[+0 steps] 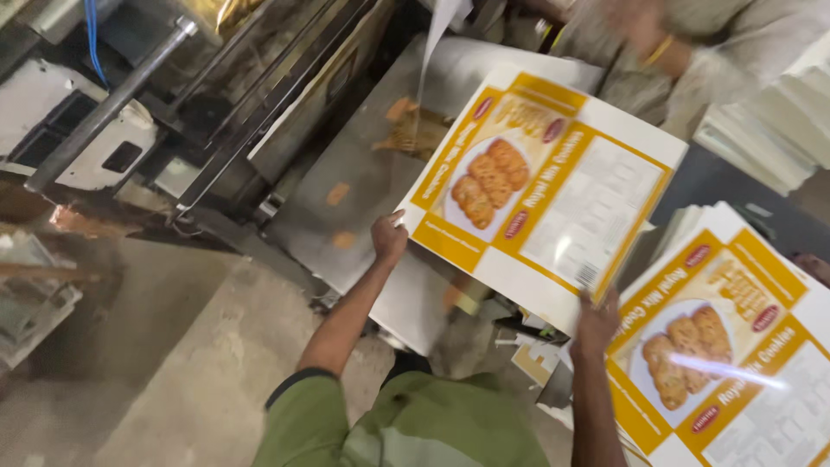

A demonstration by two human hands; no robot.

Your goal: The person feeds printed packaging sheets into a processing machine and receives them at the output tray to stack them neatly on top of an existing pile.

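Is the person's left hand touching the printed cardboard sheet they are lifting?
Touching. The head view shows the left hand gripping the lower left edge of the printed sheet, fingers curled over its white border, with no gap.

Both arms reach forward and away from the body, bare from the short green sleeves down. The left arm stretches out nearly straight, slanting up and to the right, with the elbow only slightly bent. The left hand (389,237) is closed in a pinch, knuckles up, thumb side toward the right. The right arm rises almost vertically along the lower right, forearm straight. The right hand (596,324) is also closed in a grip, its back facing the camera, fingers curled out of sight. The two hands are well apart, the left higher than the right.
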